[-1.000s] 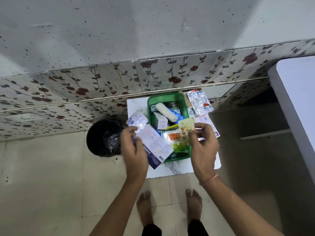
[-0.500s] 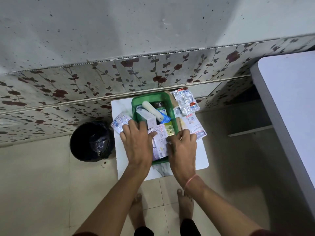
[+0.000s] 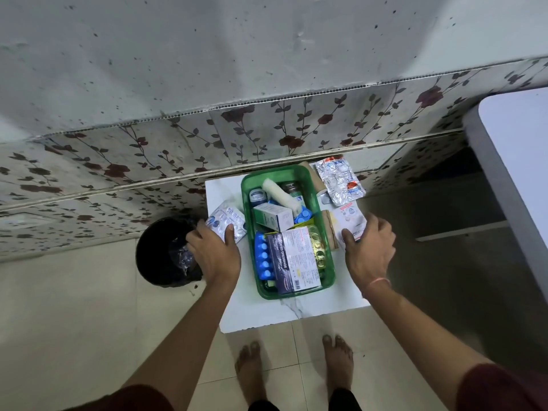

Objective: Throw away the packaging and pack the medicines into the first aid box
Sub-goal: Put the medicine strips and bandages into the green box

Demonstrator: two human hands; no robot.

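A green first aid box (image 3: 327, 280) stands on a small white table (image 3: 267, 312). Inside lie a dressings pack (image 3: 296, 259), a gold blister strip (image 3: 318, 247), a blue blister strip (image 3: 262, 259), a white gauze roll (image 3: 280, 194), a small carton (image 3: 271, 216) and jars. My left hand (image 3: 215, 250) rests on a silver-blue blister strip (image 3: 225, 219) left of the box, fingers curled over its near end. My right hand (image 3: 369, 247) presses on a white medicine packet (image 3: 350, 219) right of the box.
A black bin (image 3: 161, 250) with a plastic liner stands on the floor left of the table. Silver blister strips (image 3: 338, 180) lie at the table's back right, by a brown item. A flowered wall is behind; a white counter (image 3: 516, 149) juts in at right. My bare feet are below the table.
Both hands have left the box, where they put the dressings pack and gold strip. The left went to the blister strip at left, the right to the packet at right.
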